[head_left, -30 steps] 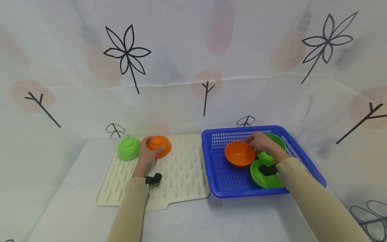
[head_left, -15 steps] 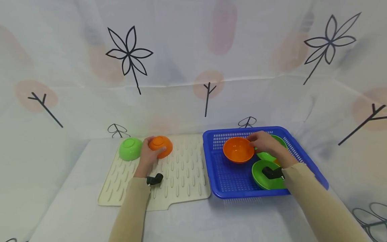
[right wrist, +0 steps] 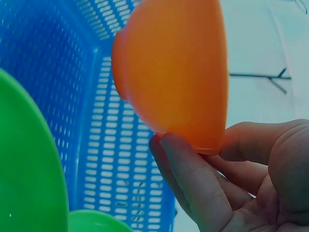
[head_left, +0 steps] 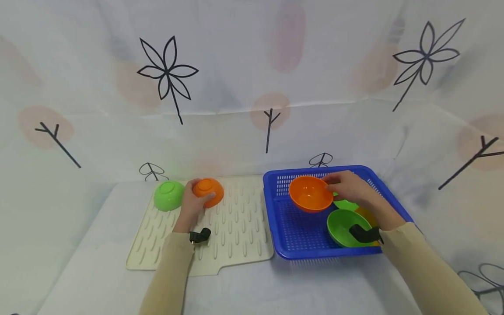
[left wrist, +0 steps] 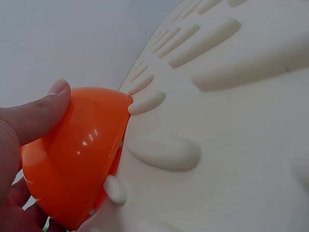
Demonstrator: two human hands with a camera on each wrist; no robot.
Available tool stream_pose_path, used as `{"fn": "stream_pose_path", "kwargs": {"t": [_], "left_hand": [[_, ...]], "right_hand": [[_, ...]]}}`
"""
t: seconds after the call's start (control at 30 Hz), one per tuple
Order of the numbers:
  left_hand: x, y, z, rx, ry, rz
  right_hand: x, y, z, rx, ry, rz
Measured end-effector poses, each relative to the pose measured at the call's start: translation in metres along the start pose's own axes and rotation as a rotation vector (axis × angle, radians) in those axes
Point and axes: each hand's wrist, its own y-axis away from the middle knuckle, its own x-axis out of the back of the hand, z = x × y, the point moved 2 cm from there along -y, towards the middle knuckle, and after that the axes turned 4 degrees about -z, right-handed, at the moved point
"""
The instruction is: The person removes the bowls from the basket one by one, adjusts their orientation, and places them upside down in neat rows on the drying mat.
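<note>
On the cream drying mat (head_left: 236, 227) an orange bowl (head_left: 206, 192) lies upside down, its rim against the ridges in the left wrist view. My left hand (head_left: 191, 204) grips this bowl, thumb on the near side and fingers behind. Just left of it a green bowl (head_left: 168, 195) is also overturned on the mat. My right hand (head_left: 348, 189) pinches the rim of a second orange bowl (head_left: 311, 194), hollow side up, over the blue basket (head_left: 289, 253). In the right wrist view that orange bowl (right wrist: 174, 72) is held between thumb and fingers.
Inside the basket's right part lie a green bowl (head_left: 344, 227), another green dish (head_left: 345, 204) partly behind my right hand, and something yellow (head_left: 367, 215) beneath my forearm. A white patterned cloth (head_left: 220, 144) hangs behind the table (head_left: 252, 288). The basket stands right beside the mat.
My right hand has lifted the orange bowl a little from among the green dishes, and its wrist has shifted right. My left hand keeps its grip on the other orange bowl.
</note>
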Motion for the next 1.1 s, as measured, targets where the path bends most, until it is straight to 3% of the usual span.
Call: {"fn": "stream_pose_path", "kwargs": {"t": [0.17, 0.33, 0.6, 0.83, 1.1], "left_hand": [[-0.002, -0.002, 0.000, -0.019, -0.032, -0.002], [-0.003, -0.004, 0.000, -0.022, -0.068, 0.006], [-0.003, -0.003, 0.001, -0.004, -0.049, 0.010], [-0.001, -0.002, 0.002, 0.004, -0.060, 0.024], [-0.001, 0.002, 0.004, 0.008, -0.056, 0.028]], "right_hand": [[-0.006, 0.016, -0.012, 0.040, 0.022, 0.017], [-0.015, 0.026, -0.021, 0.083, -0.029, 0.025], [-0.035, 0.037, -0.036, 0.159, -0.060, 0.063], [-0.060, 0.044, -0.052, 0.162, -0.073, 0.115], [-0.092, 0.042, -0.061, 0.201, -0.162, 0.177]]}}
